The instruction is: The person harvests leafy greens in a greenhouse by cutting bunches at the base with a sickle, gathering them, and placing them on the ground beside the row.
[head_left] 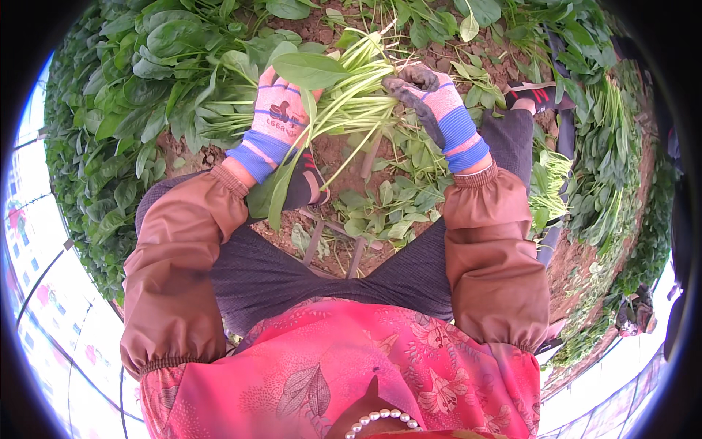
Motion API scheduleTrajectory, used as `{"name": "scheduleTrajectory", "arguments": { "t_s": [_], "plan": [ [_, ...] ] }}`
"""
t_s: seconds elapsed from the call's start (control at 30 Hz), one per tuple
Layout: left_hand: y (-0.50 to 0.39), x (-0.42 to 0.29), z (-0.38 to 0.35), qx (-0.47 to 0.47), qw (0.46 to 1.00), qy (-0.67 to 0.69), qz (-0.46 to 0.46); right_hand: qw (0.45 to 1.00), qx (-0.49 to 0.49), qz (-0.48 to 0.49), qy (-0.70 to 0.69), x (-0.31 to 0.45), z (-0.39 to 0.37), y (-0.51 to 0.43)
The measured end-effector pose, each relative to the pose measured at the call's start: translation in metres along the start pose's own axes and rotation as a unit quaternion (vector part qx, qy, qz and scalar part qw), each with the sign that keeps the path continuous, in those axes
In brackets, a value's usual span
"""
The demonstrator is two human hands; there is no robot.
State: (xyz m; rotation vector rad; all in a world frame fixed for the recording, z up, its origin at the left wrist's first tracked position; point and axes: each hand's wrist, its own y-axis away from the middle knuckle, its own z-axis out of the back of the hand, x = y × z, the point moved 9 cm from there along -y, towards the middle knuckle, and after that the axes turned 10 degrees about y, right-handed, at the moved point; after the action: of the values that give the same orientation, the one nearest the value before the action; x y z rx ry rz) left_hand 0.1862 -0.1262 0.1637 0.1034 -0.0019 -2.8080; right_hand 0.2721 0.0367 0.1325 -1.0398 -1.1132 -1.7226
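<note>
My left hand (282, 107), in a pink and blue work glove with dark printing, is closed around a bunch of leafy greens that looks like spinach (351, 107). The pale stems fan out to the right, and their root ends (390, 60) point up and right. One broad leaf (310, 70) lies over the bunch, while long leaves (282, 189) hang below my wrist. My right hand (425, 90), in a matching glove with soil-darkened fingers, is at the root ends with its fingers curled. Whether it pinches a stem is hidden.
Dense growing greens (126, 82) fill the left side. Loose leaves (384, 208) litter the soil between my legs, over a low metal frame (334, 241). Cut bunches (551, 175) lie beyond my right knee, with more greens (600, 181) farther right. My shoes (540, 97) flank the work area.
</note>
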Motion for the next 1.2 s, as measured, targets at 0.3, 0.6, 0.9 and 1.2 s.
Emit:
{"name": "scheduleTrajectory", "arguments": {
  "t_s": [0.3, 0.6, 0.9, 1.2],
  "plan": [
    [0.000, 0.007, 0.004, -0.011, 0.999, 0.033, 0.021, 0.949, -0.262, 0.014, -0.176, -0.015, 0.094, 0.014],
    [-0.001, 0.000, 0.011, -0.022, 1.000, 0.007, 0.015, 0.946, -0.179, 0.227, 0.145, 0.043, 0.024, 0.017],
    [-0.001, -0.002, 0.023, -0.062, 0.998, -0.024, 0.000, 0.945, -0.224, 0.068, -0.228, -0.020, 0.056, 0.004],
    [-0.001, -0.018, 0.030, -0.081, 0.995, -0.018, -0.051, 0.974, -0.129, 0.141, 0.123, 0.019, 0.007, -0.001]
  ]
}}
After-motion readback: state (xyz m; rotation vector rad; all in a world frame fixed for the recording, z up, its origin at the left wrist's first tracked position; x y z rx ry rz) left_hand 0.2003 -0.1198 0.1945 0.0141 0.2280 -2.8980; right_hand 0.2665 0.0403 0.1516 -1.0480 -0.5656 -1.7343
